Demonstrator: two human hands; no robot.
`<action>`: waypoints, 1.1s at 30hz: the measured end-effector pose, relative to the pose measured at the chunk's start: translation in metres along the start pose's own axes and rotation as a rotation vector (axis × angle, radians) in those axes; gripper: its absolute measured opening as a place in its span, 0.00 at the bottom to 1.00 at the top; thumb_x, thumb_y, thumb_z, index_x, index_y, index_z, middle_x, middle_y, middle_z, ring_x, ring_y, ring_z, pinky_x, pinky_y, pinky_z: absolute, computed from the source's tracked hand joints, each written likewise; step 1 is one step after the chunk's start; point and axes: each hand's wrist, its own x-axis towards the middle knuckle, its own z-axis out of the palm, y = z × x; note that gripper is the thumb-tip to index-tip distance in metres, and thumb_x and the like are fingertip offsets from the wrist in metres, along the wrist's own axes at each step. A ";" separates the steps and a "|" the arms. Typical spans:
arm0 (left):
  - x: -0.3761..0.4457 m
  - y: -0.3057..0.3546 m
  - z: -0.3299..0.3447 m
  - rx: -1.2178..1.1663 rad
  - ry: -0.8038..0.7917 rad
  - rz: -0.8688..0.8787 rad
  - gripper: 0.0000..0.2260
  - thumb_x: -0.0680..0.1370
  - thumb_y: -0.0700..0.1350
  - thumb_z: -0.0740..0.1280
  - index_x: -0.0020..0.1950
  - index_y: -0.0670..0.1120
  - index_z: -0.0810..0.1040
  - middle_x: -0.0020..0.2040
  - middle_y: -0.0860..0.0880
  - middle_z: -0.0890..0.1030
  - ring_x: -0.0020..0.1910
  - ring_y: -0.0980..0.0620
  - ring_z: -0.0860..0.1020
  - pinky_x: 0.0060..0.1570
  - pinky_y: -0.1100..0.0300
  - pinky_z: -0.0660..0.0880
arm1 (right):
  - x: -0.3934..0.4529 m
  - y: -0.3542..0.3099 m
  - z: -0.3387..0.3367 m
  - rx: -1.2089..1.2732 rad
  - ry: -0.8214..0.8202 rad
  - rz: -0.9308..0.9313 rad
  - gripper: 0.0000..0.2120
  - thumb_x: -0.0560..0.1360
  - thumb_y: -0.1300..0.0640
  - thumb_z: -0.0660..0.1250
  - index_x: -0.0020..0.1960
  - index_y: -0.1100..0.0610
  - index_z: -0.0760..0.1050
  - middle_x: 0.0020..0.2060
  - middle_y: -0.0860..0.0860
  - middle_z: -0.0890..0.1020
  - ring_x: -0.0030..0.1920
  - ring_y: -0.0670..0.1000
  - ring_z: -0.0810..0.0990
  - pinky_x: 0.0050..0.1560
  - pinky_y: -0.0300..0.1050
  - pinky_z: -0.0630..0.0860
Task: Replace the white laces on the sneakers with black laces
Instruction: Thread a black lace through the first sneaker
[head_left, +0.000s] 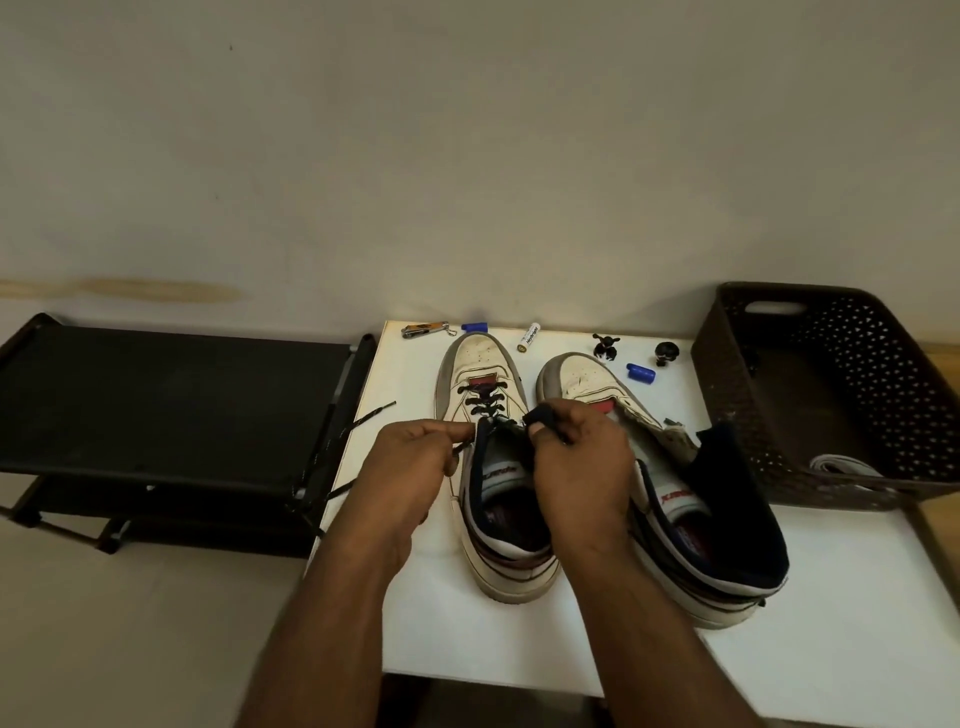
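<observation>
brown basket (810, 374) beside right sneaker (670, 467).

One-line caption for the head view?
Both hands thread a black lace through the left sneaker on a white table.

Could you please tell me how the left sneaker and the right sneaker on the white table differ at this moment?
The left sneaker has a black lace crossing its lower eyelets; the right sneaker shows no lace. Both the left hand and right hand work at the left sneaker, while the right sneaker lies untouched, its tongue area open. Both are white, toes toward the wall.
</observation>
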 end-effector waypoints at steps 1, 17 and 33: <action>0.000 0.000 0.001 0.022 0.014 0.014 0.18 0.76 0.32 0.57 0.50 0.49 0.83 0.33 0.52 0.76 0.22 0.58 0.66 0.23 0.62 0.68 | 0.000 0.000 0.001 0.023 0.011 0.008 0.13 0.76 0.61 0.67 0.58 0.51 0.80 0.50 0.46 0.84 0.50 0.46 0.81 0.49 0.39 0.77; 0.006 -0.008 0.002 0.115 -0.035 0.271 0.12 0.78 0.36 0.65 0.47 0.52 0.83 0.44 0.57 0.82 0.46 0.62 0.78 0.40 0.73 0.72 | 0.005 0.001 -0.005 0.046 -0.128 0.006 0.11 0.75 0.60 0.68 0.56 0.50 0.79 0.48 0.46 0.84 0.49 0.46 0.81 0.52 0.46 0.80; 0.005 -0.012 0.004 0.308 -0.072 -0.036 0.30 0.76 0.67 0.55 0.71 0.50 0.71 0.67 0.47 0.76 0.60 0.50 0.74 0.57 0.56 0.70 | 0.003 -0.001 -0.004 0.112 -0.173 -0.022 0.08 0.73 0.60 0.71 0.49 0.50 0.81 0.42 0.44 0.84 0.45 0.45 0.82 0.50 0.46 0.81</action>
